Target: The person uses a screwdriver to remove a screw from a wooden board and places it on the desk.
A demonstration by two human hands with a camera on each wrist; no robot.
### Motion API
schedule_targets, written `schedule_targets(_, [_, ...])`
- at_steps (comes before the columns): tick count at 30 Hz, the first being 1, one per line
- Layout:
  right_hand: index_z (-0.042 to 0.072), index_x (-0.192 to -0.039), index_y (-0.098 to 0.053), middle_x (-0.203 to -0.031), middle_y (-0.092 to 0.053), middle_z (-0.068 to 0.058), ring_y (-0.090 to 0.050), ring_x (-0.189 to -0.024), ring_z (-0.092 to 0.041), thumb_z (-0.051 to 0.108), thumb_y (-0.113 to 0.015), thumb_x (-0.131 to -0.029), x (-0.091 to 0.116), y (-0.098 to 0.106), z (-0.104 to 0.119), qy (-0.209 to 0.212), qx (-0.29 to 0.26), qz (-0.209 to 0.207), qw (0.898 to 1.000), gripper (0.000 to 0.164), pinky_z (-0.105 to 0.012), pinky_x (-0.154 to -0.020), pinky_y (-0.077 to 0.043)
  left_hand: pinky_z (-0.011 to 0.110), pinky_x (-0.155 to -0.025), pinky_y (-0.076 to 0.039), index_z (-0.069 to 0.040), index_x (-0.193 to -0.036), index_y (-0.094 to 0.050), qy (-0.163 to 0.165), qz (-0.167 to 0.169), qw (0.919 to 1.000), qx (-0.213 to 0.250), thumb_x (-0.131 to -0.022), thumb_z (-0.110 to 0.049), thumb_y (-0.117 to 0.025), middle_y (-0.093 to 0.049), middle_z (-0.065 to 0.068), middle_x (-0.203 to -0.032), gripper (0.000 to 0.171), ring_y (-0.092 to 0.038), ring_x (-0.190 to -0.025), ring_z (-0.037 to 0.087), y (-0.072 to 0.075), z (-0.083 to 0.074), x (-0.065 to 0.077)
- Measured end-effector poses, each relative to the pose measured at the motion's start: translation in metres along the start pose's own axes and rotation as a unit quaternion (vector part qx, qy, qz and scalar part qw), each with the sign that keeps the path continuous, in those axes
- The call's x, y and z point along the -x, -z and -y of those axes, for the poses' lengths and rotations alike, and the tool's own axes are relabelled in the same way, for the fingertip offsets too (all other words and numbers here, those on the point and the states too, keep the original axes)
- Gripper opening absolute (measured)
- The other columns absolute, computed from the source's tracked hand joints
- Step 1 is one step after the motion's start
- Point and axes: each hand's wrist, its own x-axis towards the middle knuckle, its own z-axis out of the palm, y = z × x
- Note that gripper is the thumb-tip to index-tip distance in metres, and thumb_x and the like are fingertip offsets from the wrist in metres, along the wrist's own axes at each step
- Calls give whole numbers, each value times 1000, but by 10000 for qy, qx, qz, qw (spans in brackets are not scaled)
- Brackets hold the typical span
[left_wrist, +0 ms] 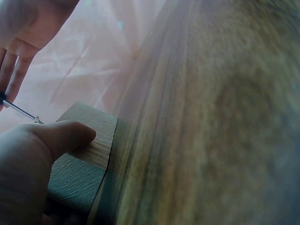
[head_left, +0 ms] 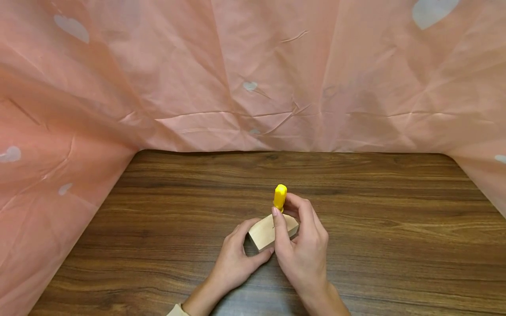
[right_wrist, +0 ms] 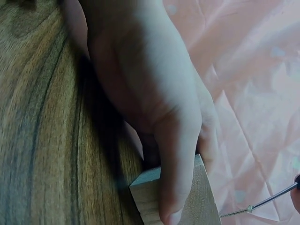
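Note:
A pale wooden block [head_left: 262,233] rests on the table, gripped by my left hand [head_left: 237,259], whose thumb presses its near side. A small screw [right_wrist: 236,213] stands in the block's top face, partly sunk in. Above it my right hand [head_left: 304,245] pinches a screwdriver with a yellow handle [head_left: 280,196] between thumb and fingers. The metal shaft [left_wrist: 19,110] runs down to the screw, and its tip appears to meet the screw head. In the left wrist view my left thumb [left_wrist: 70,136] lies across the block's side.
The dark wood-grain table [head_left: 395,228] spreads around both hands. A pink cloth [head_left: 189,79] with pale hearts hangs along its back and sides.

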Motion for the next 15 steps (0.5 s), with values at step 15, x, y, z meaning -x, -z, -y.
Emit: schedule_targets(15, [-2, -120, -73, -101, -72, -11, -74, -89, -25, -5, -80, -89, 0, 0, 0, 207, -55, -52, 9998, 31, -16, -89, -56, 32, -91, -54, -26, -132, -69, -235, -60, 9997, -39, -80, -21, -95, -75, -4, -120, 59, -68, -103, 13, -1, 2, 0])
